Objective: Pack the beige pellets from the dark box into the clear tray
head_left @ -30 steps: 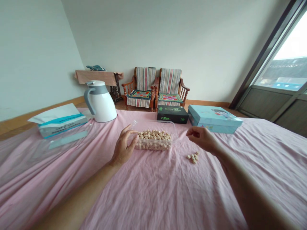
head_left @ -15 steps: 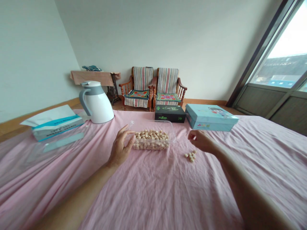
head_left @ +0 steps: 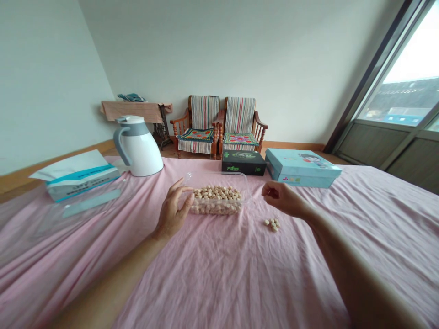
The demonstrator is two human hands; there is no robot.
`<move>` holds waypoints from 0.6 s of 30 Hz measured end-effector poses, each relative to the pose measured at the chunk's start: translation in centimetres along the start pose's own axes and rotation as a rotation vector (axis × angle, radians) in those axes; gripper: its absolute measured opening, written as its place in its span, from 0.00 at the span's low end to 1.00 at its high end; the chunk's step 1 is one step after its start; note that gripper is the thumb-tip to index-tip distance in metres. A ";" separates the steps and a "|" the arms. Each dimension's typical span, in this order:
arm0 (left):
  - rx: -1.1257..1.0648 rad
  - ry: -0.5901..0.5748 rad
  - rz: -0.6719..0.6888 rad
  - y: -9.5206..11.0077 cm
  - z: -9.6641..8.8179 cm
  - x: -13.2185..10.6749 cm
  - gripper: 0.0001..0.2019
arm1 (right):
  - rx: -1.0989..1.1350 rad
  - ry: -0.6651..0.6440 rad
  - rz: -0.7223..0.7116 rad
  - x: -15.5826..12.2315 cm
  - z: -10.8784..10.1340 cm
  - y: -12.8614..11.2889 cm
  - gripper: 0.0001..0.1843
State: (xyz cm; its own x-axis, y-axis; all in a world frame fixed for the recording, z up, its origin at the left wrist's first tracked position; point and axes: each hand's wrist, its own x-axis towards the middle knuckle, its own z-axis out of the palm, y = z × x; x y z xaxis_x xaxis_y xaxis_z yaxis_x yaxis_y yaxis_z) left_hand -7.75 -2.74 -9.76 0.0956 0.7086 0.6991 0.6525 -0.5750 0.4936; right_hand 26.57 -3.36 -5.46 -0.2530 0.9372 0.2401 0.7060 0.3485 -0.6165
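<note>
Left hand [head_left: 172,212], fingers apart, stands against the end of the clear plastic tray [head_left: 236,180] of pale pellets [head_left: 216,199]. Right hand [head_left: 283,199], fingers together, is near a small pellet pile [head_left: 273,224] on the pink bedsheet [head_left: 222,274].

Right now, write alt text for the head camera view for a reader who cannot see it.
A person's left hand touches a clear plastic tub of small tan pieces on a pink sheet. The curled right hand hovers near a small loose pile of them. A white thermal jug and a blue box stand beyond.
</note>
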 end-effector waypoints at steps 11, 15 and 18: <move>-0.009 0.001 -0.010 0.2 0.0 0.1 0.15 | 0.514 0.166 -0.123 0.2 2.2 -3.8 0.11; -0.013 0.001 0.000 0.2 0.0 0.1 0.15 | 0.056 0.036 0.011 -0.3 1.1 -1.9 0.05; -0.015 0.003 0.003 0.2 -0.1 0.1 0.15 | -0.371 -0.249 0.065 -1.1 0.6 -0.8 0.05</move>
State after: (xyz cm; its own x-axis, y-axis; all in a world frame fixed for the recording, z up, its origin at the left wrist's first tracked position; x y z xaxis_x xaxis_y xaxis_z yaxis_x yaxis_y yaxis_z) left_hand -7.66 -2.83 -9.56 0.0957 0.7055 0.7022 0.6411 -0.5833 0.4987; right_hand 25.88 -4.61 -5.70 -0.3201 0.9474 -0.0062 0.9034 0.3033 -0.3032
